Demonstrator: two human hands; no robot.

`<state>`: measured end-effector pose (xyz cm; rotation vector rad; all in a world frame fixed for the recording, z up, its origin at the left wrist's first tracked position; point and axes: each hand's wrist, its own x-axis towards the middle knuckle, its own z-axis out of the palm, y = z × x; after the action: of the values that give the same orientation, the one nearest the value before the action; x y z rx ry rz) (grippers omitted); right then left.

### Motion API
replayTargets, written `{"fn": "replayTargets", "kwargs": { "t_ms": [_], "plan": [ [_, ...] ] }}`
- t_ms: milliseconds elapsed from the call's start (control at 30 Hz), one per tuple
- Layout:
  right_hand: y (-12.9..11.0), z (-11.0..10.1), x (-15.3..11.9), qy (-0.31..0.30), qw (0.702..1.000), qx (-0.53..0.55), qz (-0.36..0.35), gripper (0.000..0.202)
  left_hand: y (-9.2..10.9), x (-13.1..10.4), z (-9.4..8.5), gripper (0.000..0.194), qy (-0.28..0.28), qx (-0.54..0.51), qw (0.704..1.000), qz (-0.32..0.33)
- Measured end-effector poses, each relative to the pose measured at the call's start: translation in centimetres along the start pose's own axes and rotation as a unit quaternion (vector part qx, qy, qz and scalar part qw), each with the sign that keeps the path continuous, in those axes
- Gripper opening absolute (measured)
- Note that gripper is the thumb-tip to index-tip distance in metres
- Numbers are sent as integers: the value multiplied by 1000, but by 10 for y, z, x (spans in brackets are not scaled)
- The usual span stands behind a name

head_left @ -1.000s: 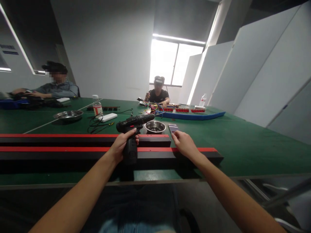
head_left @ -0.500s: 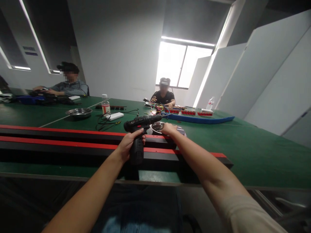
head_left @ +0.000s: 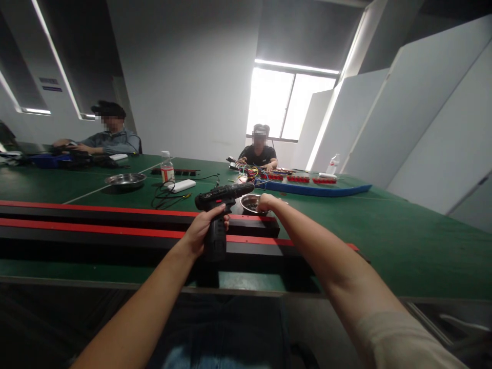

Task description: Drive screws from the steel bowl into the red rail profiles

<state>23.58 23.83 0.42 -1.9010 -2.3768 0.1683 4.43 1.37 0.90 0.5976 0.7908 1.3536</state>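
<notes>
Head view: left hand (head_left: 202, 229) wrapped tight round the grip of a black cordless drill (head_left: 220, 205) held upright over the red-and-black rails (head_left: 115, 225), right hand (head_left: 267, 203) at the rim of the steel bowl (head_left: 251, 204) just right of the drill, its finger grip hidden.

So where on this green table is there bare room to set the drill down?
Bare green table lies right of the small steel bowl, in front of the blue board. It is crowded by the left hand gripping the drill over the red-and-black rails, and around the cables behind them.
</notes>
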Motion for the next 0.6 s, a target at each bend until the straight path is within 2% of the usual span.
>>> {"fn": "replayTargets", "kwargs": {
  "t_ms": [167,300,400,467,600],
  "plan": [
    [9,-4,0,24,998,56,26,30,3,-4,5,18,8,5,1000,-26],
    [16,-10,-9,15,990,142,-14,28,4,-6,6,18,13,17,999,-32],
    [25,-15,-27,35,979,195,-49,25,4,-8,5,18,10,41,998,-35],
    [36,-17,-44,48,956,278,-75,26,4,-9,2,19,2,65,997,-34],
    [64,-17,-77,58,878,465,-96,35,1,-8,-3,21,-22,102,994,-16]
  ]
}}
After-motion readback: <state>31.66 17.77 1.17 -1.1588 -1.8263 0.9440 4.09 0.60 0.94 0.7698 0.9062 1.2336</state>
